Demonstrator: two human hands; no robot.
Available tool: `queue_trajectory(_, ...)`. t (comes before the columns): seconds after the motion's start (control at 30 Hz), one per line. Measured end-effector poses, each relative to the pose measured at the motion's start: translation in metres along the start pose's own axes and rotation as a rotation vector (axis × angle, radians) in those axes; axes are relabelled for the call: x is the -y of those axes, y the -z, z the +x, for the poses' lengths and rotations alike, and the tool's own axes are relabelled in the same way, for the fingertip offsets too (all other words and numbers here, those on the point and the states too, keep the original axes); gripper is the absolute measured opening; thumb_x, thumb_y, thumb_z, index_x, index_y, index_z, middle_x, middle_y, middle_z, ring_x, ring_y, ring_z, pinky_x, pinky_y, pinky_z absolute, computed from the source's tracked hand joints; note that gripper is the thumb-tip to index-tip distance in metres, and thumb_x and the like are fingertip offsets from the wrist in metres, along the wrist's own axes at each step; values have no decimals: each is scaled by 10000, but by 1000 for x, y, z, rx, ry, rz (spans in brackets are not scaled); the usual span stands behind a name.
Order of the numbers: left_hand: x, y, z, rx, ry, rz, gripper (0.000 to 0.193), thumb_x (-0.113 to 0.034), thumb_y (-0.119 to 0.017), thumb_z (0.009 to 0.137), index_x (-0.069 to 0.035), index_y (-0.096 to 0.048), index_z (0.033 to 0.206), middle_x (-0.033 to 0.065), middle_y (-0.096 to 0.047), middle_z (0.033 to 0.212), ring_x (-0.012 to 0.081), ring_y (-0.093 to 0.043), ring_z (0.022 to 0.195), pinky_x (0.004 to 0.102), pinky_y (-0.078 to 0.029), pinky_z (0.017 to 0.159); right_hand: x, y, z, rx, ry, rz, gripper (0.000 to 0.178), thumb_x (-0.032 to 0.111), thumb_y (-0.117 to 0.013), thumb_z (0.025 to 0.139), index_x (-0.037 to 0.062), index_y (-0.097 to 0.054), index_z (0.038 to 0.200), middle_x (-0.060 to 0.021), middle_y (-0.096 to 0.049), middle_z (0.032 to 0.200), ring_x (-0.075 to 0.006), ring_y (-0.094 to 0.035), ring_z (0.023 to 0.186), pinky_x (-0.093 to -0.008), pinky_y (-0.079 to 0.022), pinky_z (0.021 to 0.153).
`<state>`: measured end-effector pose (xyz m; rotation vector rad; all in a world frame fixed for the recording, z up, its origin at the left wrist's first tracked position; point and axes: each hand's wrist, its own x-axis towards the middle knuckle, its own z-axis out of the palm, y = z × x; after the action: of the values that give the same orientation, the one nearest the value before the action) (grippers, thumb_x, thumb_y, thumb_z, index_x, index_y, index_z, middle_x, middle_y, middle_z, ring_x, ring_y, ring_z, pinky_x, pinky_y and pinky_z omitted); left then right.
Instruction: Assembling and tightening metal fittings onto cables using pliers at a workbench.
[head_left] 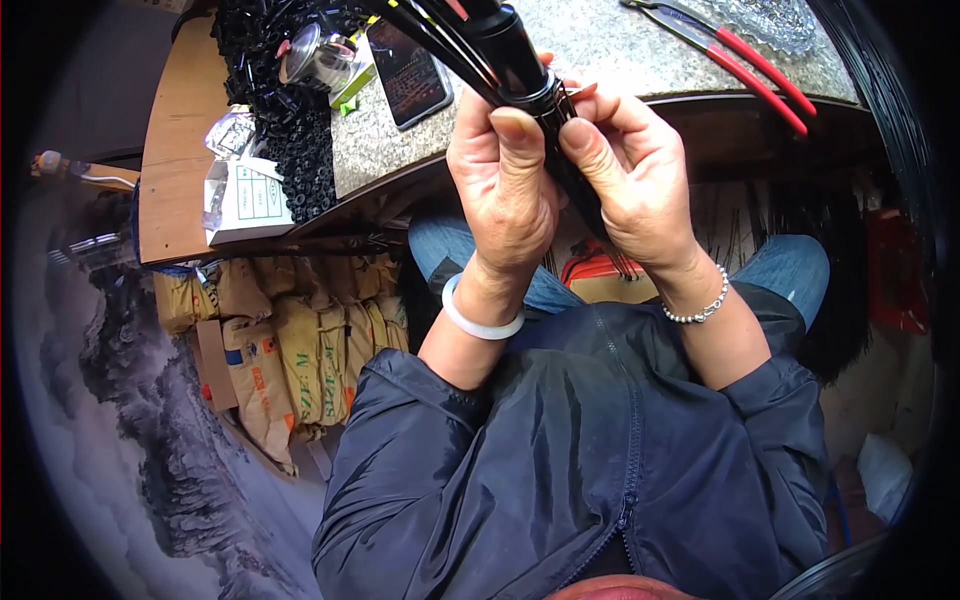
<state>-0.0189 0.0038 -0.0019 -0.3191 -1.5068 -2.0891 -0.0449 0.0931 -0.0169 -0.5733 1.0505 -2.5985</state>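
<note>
A thick black bundle of thin strands runs from the top of the view down between my hands, bound by a black band near my fingertips. My left hand grips the bundle from the left, thumb pressed up against the band. My right hand holds it from the right, fingers curled round the strands just below the band. Loose strand ends trail down between my wrists. I wear a pale bangle on the left wrist and a beaded bracelet on the right.
A speckled stone tabletop carries a dark phone, red-handled pliers, a heap of small black parts, a tape roll and a white box. Brown paper sacks are stacked below left.
</note>
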Motion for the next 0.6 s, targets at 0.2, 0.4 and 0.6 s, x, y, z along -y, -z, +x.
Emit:
queue_trajectory(0.2, -4, 4, -1, -8, 69, -27, 534, -425, -467, 889, 9, -388, 1190, 118, -561, 988, 233, -572, 958, 379, -426, 925, -2, -4, 1, -36, 32, 13, 184, 77, -641, 826, -12, -564, 968, -43, -586, 900, -49, -524, 810, -195, -446, 740)
queue_trajectory(0.4, -1, 5, 0, -24, 62, 20, 582, -470, -425, 889, -8, -344, 1235, 108, -579, 973, 238, -572, 979, 411, -398, 954, 1, -2, 1, -2, -70, 84, 226, 74, -669, 802, 3, -572, 993, -23, -597, 941, -72, -536, 848, -222, -436, 801)
queue_trajectory(0.6, 0, 5, 0, -44, 104, -128, 627, -483, -404, 890, -10, -297, 1287, 116, -597, 983, 249, -571, 995, 437, -375, 969, -5, 10, -1, 59, -69, 265, 160, 49, -689, 776, 10, -620, 916, -30, -613, 905, -77, -541, 842, -228, -436, 806)
